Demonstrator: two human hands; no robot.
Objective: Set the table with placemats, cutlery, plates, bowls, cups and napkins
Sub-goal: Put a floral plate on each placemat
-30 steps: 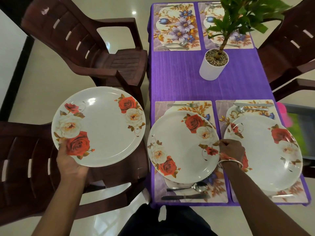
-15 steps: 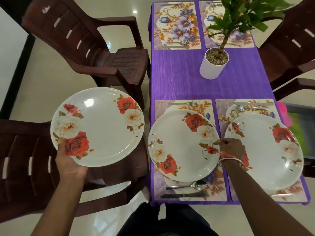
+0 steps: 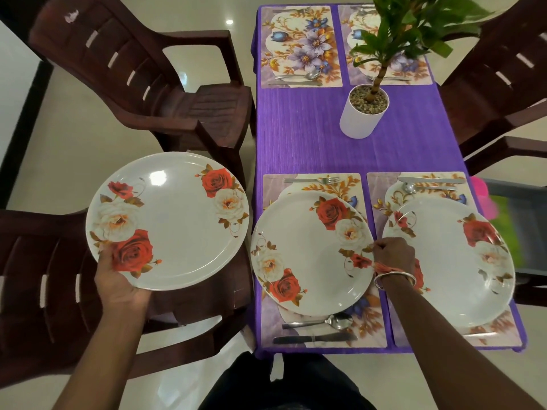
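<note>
My left hand (image 3: 120,282) grips the near rim of a white rose-patterned plate (image 3: 174,220), held level over the chair left of the table. A second rose plate (image 3: 307,255) lies on the near left floral placemat (image 3: 272,187), with a fork (image 3: 310,181) beyond it and a spoon (image 3: 322,321) and knife (image 3: 313,338) in front. My right hand (image 3: 392,254) pinches that plate's right rim. A third rose plate (image 3: 450,261) lies on the near right placemat (image 3: 381,184). Two far placemats (image 3: 299,45) carry cutlery only.
A potted plant in a white pot (image 3: 362,115) stands mid-table on the purple cloth (image 3: 296,137). Dark brown plastic chairs (image 3: 165,93) flank the table on both sides. A grey bin with pink and green items (image 3: 515,226) sits at the right.
Almost nothing has changed. My left hand keeps the plate beside the table, and my right hand stays at the rim of the near left plate.
</note>
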